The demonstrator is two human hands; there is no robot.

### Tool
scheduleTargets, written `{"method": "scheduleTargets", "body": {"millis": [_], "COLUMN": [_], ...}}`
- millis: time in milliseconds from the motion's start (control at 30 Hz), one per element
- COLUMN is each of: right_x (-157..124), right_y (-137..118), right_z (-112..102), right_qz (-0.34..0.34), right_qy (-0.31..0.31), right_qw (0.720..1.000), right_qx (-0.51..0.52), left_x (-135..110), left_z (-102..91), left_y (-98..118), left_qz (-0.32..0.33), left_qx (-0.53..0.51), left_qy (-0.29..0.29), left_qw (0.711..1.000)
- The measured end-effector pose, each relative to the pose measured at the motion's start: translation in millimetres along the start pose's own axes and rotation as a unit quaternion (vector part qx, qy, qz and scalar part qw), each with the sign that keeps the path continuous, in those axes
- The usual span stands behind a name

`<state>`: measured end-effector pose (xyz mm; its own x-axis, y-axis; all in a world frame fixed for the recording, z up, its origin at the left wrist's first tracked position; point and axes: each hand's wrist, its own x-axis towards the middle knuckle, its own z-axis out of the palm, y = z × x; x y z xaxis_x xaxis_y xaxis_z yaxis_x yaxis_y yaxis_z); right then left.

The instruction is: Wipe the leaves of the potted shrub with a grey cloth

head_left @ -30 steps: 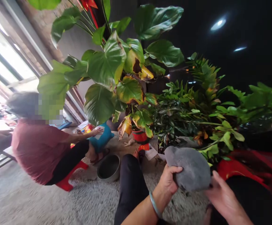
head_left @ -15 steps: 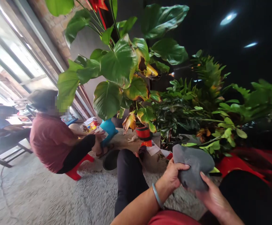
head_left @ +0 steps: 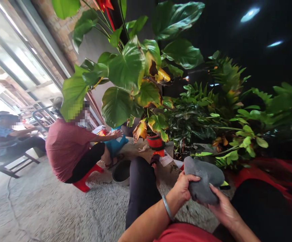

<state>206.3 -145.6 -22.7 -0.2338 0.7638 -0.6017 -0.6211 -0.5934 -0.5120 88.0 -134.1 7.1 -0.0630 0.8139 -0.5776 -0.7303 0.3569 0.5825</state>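
Note:
A grey, soft-looking piece with rounded ends point(head_left: 203, 176), seemingly fabric, is held up in front of my lap; its exact kind does not show. My left hand point(head_left: 184, 185), below a pale bangle, grips its left side with the thumb lying on top. On the lower right edge, my right hand point(head_left: 221, 205) pinches it, thumb above and fingers hidden underneath. A small dark spot marks its lower left part. Behind it a bit of yellow-green point(head_left: 225, 184) peeks out at the right.
A person in a red shirt point(head_left: 70, 148) sits on a red stool point(head_left: 85, 181) at left, reaching over a blue bag-like thing point(head_left: 115, 144). A dark basin point(head_left: 122, 171) stands by my knee. Potted plants point(head_left: 157, 143) line the wall. Another person point(head_left: 3, 134) sits farther left.
The grey piece and both hands have shifted slightly left, the grip unchanged. The person in red has leaned forward, one arm now stretched over the blue thing.

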Motion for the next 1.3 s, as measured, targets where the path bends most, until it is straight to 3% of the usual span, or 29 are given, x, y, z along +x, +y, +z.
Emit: {"method": "scheduleTargets", "body": {"millis": [700, 1067, 1300], "right_x": [-3, 3, 7], "right_y": [-2, 0, 5], "right_z": [-1, -2, -7], "right_qz": [-0.027, -0.025, -0.035], "right_qy": [0.009, 0.0, 0.007], "right_qw": [0.999, 1.0, 0.999], "right_qx": [0.017, -0.004, -0.008], "left_x": [-11, -11, -7], "left_z": [11.8, 7.6, 5.3], "left_y": [4, 7, 4], "left_qz": [-0.006, 0.005, -0.004], "left_qx": [0.031, 0.013, 0.008], "left_qy": [-0.022, -0.012, -0.035], "left_qw": [0.999, 1.0, 0.999]}}
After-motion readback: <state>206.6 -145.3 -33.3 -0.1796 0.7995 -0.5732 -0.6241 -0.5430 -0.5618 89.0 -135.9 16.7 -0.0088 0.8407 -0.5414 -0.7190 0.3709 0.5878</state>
